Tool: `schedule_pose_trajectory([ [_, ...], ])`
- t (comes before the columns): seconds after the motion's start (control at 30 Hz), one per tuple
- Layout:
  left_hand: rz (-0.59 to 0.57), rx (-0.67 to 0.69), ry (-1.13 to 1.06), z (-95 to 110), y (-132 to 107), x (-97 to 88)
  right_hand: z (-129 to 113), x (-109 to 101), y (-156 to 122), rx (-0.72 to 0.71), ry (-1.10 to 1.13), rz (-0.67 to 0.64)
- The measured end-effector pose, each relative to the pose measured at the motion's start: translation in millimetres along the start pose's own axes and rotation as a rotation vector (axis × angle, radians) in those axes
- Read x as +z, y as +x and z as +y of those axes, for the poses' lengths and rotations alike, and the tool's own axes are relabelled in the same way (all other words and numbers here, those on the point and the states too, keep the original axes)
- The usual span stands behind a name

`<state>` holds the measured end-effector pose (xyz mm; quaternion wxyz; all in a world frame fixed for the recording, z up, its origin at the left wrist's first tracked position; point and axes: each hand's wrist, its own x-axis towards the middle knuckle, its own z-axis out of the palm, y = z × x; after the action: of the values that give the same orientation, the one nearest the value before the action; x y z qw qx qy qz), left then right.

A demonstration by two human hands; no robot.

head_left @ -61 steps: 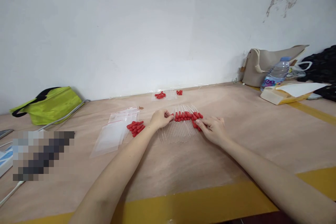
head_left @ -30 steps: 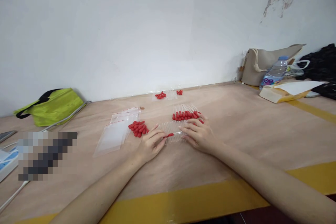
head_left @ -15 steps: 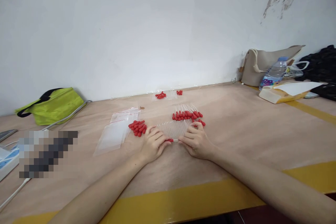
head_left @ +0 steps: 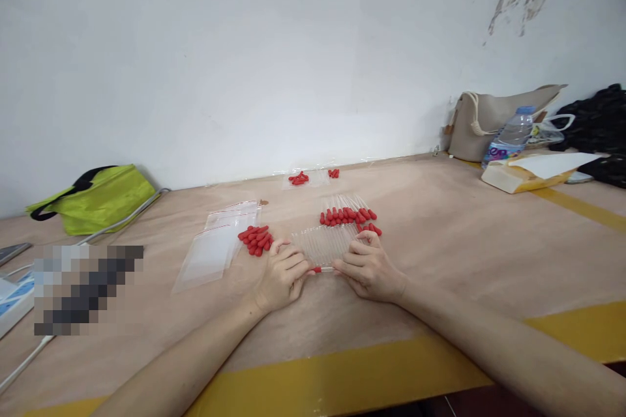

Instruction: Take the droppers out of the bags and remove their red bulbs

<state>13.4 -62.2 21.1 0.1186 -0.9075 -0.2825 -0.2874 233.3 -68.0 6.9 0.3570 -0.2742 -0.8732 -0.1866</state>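
Note:
Between the fingertips of my left hand point(head_left: 286, 275) is a red rubber bulb point(head_left: 317, 270). My right hand point(head_left: 370, 268) pinches a thin clear tube point(head_left: 327, 269), whose left end meets that bulb. Just beyond my hands lies a row of bare clear tubes point(head_left: 325, 241) side by side. Behind them are droppers point(head_left: 348, 214), clear tubes with red bulbs fitted, their tips pointing away. A pile of loose red bulbs point(head_left: 255, 240) sits to the left of my left hand. Both sets of fingers are closed, and my fingers partly cover the ends of the tube row.
Flat clear zip bags point(head_left: 210, 251) lie left of the bulb pile. More red pieces point(head_left: 298, 178) rest on plastic near the wall. At left stand a lime-green bag point(head_left: 105, 199) and a power strip point(head_left: 17, 303); at right, a water bottle point(head_left: 511, 137), tissue pack point(head_left: 528, 176) and grey bag point(head_left: 482, 120).
Both hands have come slightly nearer to me with the bulb and tube. Less of the red bulb shows beside my left fingertips. The piles and rows look the same.

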Motion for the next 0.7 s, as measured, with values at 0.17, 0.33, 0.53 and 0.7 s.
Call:
schedule_pose_trajectory([
  [0.17,0.037,0.016,-0.007,-6,-8,-2.7,8,-2,-7,0.013,0.018,0.003],
  [0.33,0.192,-0.217,-0.038,-35,-17,-19.1,27,-4,-17,0.267,0.031,0.119],
  [0.53,0.313,-0.557,0.033,-74,-14,-34.5,24,6,-3,0.423,0.082,0.137],
  [0.7,0.289,-0.747,-0.003,-100,-21,-38.4,21,8,14,0.433,0.06,0.016],
])
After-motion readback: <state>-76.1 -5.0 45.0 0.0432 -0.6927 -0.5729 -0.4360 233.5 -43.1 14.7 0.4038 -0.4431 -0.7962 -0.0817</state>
